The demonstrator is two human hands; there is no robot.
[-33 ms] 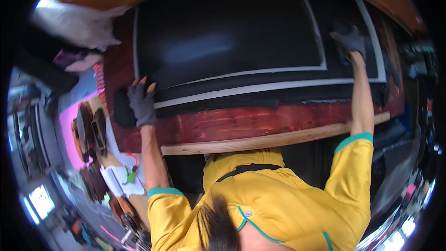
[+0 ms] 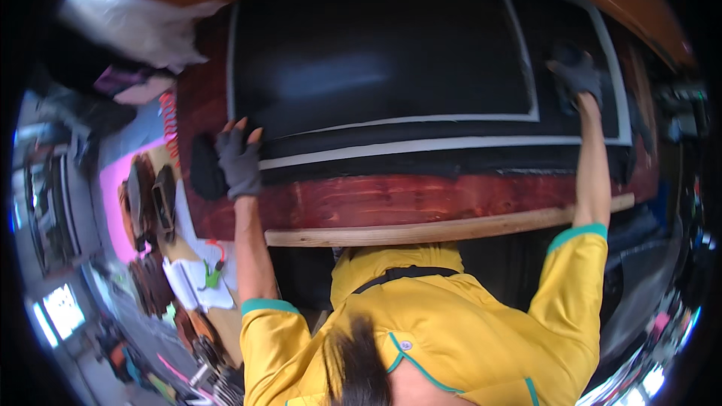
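Note:
A large black sheet [image 2: 376, 60] with pale grey bands [image 2: 406, 146] along its borders lies over a dark red wooden board [image 2: 391, 199]. My left hand [image 2: 239, 162], in a grey fingerless glove, rests at the sheet's left edge with its fingers apart. Beside it is a rounded black piece [image 2: 204, 167]. On the right, my right hand [image 2: 579, 79], also gloved in grey, is stretched far out between the two upright bands. Its fingers curl over something dark against the sheet. Blur and dark colours hide what that is.
A pale wooden strip [image 2: 451, 228] runs along the board's near edge. To the left, brown leather-like pieces [image 2: 141, 199], white papers [image 2: 184, 278] and a green item [image 2: 212, 278] lie on a side table. A red coiled hose [image 2: 169, 124] and crumpled plastic [image 2: 143, 26] are farther off.
The whole view has shifted slightly, so the board sits a little farther right. Both hands keep about the same places on the sheet.

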